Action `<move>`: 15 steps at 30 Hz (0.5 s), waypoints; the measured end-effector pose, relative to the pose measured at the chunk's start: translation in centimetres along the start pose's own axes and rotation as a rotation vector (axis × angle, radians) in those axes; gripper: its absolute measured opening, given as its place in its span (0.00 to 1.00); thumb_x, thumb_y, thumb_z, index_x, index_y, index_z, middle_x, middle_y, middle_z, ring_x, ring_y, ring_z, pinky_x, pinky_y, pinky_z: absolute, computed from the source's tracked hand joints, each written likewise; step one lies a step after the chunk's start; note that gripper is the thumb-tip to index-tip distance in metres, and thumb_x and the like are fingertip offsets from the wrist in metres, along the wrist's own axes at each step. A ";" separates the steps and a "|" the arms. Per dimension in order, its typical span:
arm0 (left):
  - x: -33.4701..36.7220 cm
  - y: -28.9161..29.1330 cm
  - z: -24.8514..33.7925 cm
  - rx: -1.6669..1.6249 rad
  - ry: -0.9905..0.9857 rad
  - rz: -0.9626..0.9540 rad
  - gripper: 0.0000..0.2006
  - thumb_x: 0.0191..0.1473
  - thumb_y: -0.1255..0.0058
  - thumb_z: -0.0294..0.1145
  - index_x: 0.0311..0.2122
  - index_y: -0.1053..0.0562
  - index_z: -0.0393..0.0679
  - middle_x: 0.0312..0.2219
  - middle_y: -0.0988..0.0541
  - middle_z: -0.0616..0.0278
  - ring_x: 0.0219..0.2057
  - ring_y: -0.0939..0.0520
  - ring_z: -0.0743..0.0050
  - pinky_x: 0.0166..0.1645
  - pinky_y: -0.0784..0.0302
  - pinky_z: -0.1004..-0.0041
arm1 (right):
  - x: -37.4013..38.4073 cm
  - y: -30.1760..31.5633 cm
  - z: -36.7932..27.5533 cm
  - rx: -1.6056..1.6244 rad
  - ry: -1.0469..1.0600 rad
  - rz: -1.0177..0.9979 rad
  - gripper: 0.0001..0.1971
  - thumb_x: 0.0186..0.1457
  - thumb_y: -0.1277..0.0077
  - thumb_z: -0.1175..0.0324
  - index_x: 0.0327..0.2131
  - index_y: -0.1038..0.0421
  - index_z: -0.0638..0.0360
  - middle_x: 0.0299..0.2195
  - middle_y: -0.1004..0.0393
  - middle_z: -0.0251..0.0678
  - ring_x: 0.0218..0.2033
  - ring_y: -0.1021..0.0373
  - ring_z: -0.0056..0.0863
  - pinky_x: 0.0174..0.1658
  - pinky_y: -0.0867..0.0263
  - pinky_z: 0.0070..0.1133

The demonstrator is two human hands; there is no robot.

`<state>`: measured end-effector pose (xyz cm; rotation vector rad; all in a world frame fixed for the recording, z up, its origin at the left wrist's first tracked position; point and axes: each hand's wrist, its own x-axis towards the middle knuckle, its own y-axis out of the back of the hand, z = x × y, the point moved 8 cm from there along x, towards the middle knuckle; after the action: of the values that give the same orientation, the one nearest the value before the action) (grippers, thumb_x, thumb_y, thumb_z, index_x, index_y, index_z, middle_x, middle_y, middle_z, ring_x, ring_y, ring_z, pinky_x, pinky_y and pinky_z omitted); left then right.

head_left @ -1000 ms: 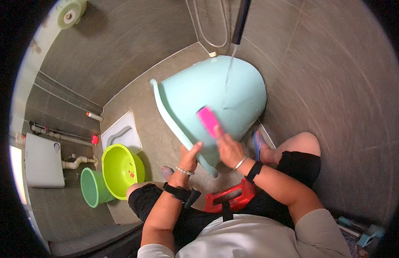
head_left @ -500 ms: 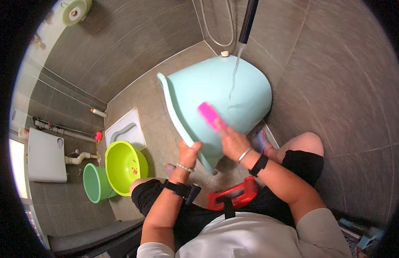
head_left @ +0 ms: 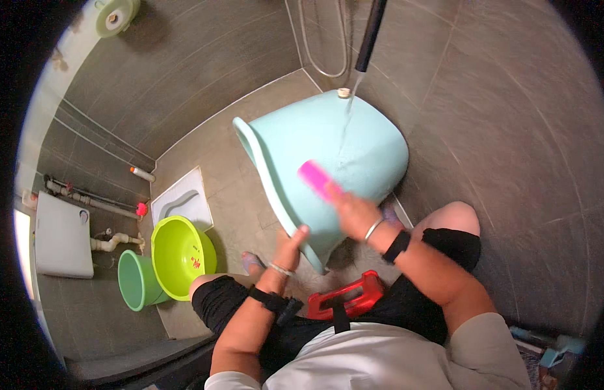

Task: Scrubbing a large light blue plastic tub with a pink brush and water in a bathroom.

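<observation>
A large pale blue bathtub [head_left: 328, 140] lies tipped on its side, its smooth outer wall turned up toward me. My left hand [head_left: 290, 248] grips the tub's near rim, thumb on the outside. In my right hand [head_left: 356, 213] is a bright pink scrub brush [head_left: 319, 180], held against or just over the tub's side; motion blurs it and its bristles are hidden. A stream of water [head_left: 346, 123] falls from a black spout [head_left: 371, 36] onto the wall beyond the brush. At the tub's far end sits a whitish plug [head_left: 343, 93].
A red plastic stool [head_left: 347, 298] stands between my legs. To the left are a lime green basin [head_left: 178, 257], a green bucket [head_left: 134, 279] and a white squat toilet [head_left: 185, 201] in the floor. Grey tiled walls rise close by; a shower hose [head_left: 325, 65] hangs at the back.
The view has shifted slightly, so the basin, bucket and stool sit further left. The brush stays over about the same part of the tub; my left hand still grips the rim.
</observation>
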<state>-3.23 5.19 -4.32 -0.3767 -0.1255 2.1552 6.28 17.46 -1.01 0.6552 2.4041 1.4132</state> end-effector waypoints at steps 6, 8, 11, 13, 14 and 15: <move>3.3 3.4 4.5 0.219 -0.100 0.354 0.16 0.34 0.57 0.21 0.35 0.36 0.33 0.25 0.31 0.63 0.24 0.31 0.76 0.30 0.35 0.78 | 1.0 0.1 2.8 -0.035 -0.158 0.128 0.29 0.45 0.66 0.74 0.54 0.59 0.53 0.31 0.36 0.53 0.25 0.35 0.50 0.29 0.38 0.39; 3.5 4.4 5.3 0.238 -0.059 0.411 0.15 0.31 0.61 0.18 0.32 0.36 0.33 0.22 0.32 0.64 0.21 0.32 0.76 0.27 0.35 0.78 | 1.5 1.4 9.0 -0.061 -0.401 0.159 0.30 0.45 0.65 0.74 0.54 0.61 0.54 0.30 0.34 0.53 0.30 0.34 0.48 0.33 0.38 0.38; 3.5 6.6 5.6 0.296 0.023 0.305 0.15 0.30 0.62 0.17 0.31 0.35 0.33 0.21 0.32 0.63 0.20 0.33 0.76 0.23 0.36 0.79 | 0.3 1.5 17.5 0.026 -0.714 0.189 0.31 0.47 0.65 0.74 0.55 0.65 0.57 0.30 0.33 0.53 0.33 0.34 0.47 0.36 0.38 0.34; 3.2 6.3 5.7 0.211 0.008 0.277 0.16 0.30 0.63 0.17 0.32 0.35 0.34 0.20 0.33 0.65 0.19 0.33 0.78 0.23 0.37 0.79 | -0.1 0.1 19.9 0.155 -0.795 0.214 0.33 0.47 0.64 0.74 0.55 0.69 0.53 0.34 0.34 0.54 0.34 0.34 0.48 0.36 0.37 0.36; 3.0 7.1 5.7 0.220 -0.023 0.289 0.16 0.30 0.64 0.17 0.32 0.35 0.34 0.20 0.33 0.65 0.19 0.33 0.78 0.23 0.37 0.80 | 0.2 -0.3 18.2 0.151 -0.772 0.202 0.34 0.46 0.64 0.74 0.55 0.70 0.53 0.34 0.35 0.54 0.33 0.34 0.49 0.35 0.37 0.36; 2.8 7.7 5.7 0.228 -0.054 0.299 0.16 0.30 0.64 0.17 0.32 0.35 0.35 0.19 0.33 0.66 0.19 0.33 0.78 0.23 0.37 0.80 | 0.5 -1.0 15.9 0.145 -0.750 0.191 0.35 0.46 0.63 0.74 0.55 0.70 0.53 0.34 0.35 0.54 0.32 0.34 0.49 0.35 0.37 0.37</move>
<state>-12.57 3.28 -1.35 -0.2150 0.1556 2.4434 12.79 29.26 -9.63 1.2187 1.8749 0.8277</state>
